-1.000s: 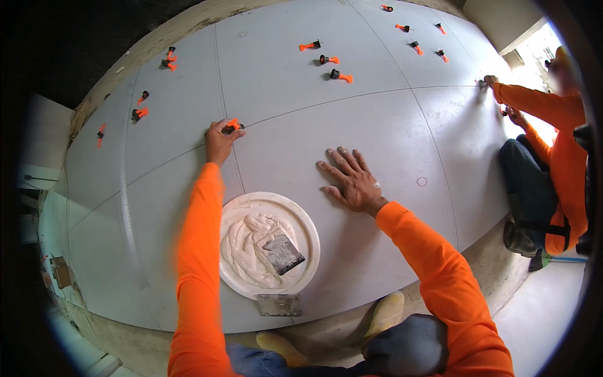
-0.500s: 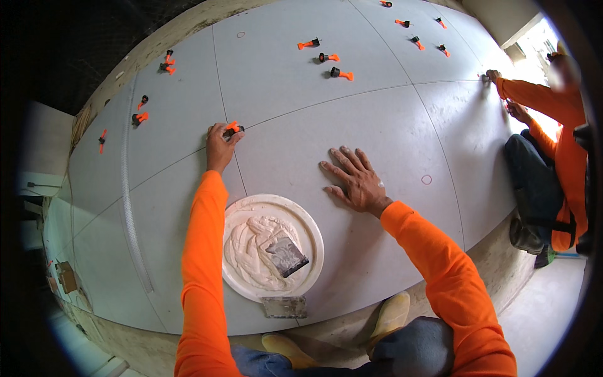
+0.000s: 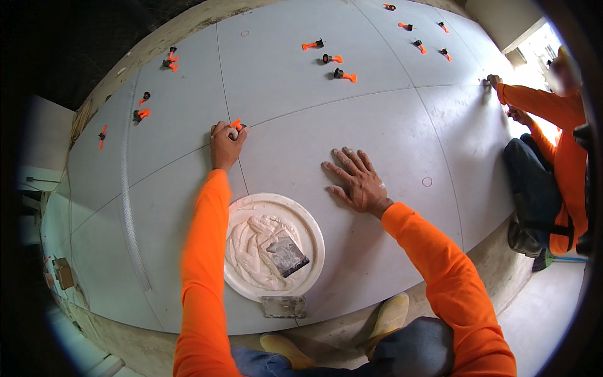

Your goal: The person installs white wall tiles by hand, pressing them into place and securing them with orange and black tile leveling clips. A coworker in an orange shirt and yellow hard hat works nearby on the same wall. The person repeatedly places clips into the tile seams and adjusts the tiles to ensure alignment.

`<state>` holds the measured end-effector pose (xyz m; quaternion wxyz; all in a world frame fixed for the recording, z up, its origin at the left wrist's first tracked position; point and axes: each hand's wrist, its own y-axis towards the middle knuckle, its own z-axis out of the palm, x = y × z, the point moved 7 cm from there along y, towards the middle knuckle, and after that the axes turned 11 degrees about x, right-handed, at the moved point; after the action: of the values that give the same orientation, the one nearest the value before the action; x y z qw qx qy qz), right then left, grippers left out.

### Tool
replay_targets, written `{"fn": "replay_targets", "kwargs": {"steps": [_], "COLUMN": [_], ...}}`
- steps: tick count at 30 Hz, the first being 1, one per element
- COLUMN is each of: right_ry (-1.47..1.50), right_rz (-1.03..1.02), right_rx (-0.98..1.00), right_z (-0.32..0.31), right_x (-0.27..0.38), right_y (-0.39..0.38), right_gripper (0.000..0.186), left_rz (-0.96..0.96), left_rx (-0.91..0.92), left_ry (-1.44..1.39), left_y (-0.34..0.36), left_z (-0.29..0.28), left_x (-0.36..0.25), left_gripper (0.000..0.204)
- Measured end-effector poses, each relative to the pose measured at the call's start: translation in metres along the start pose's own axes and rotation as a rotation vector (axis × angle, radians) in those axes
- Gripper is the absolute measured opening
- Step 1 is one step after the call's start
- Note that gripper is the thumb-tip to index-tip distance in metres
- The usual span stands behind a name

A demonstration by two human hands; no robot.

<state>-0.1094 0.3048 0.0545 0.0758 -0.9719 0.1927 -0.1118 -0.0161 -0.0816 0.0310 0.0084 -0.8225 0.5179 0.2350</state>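
My left hand [image 3: 227, 146] is closed round an orange-and-black tile leveler [image 3: 236, 124] at a crossing of the tile joints. Its orange handle shows above my fingertips, while my fingers partly cover the dark base. Fingers spread, my right hand [image 3: 360, 183] lies flat on the large grey tile [image 3: 295, 135] and holds nothing. Between my forearms sits a round white tub [image 3: 319, 242] of pale, creamy paste [image 3: 251, 251]. A putty knife blade [image 3: 289, 256] rests on the paste, and a second flat grey blade [image 3: 284, 307] lies against the tub's near rim.
Several more orange-and-black levelers [image 3: 345, 76] stand along the far and left joints. A long perforated metal strip [image 3: 126, 188] lies on the left tiles. At the right edge, a co-worker in an orange sleeve [image 3: 540, 97] crouches with both hands near the tiles.
My left hand has turned slightly at the joint, and the leveler's orange handle points a different way. My right hand stays flat on the tile. The whole view has shifted slightly.
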Motion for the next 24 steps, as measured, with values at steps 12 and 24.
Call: {"fn": "replay_targets", "kwargs": {"steps": [12,24], "right_ry": [0.015,0.051], "right_rz": [-0.005,-0.027], "right_rx": [-0.013,-0.034], "right_z": [0.0,-0.004], "right_x": [-0.001,-0.001], "right_y": [0.0,-0.001], "right_gripper": [0.062,0.061], "left_rz": [-0.118,0.009], "left_rx": [0.143,0.136], "left_ry": [-0.391,-0.078], "left_y": [-0.002,0.016], "left_z": [0.009,-0.002], "left_x": [0.021,0.002], "left_gripper": [0.059,0.042]}}
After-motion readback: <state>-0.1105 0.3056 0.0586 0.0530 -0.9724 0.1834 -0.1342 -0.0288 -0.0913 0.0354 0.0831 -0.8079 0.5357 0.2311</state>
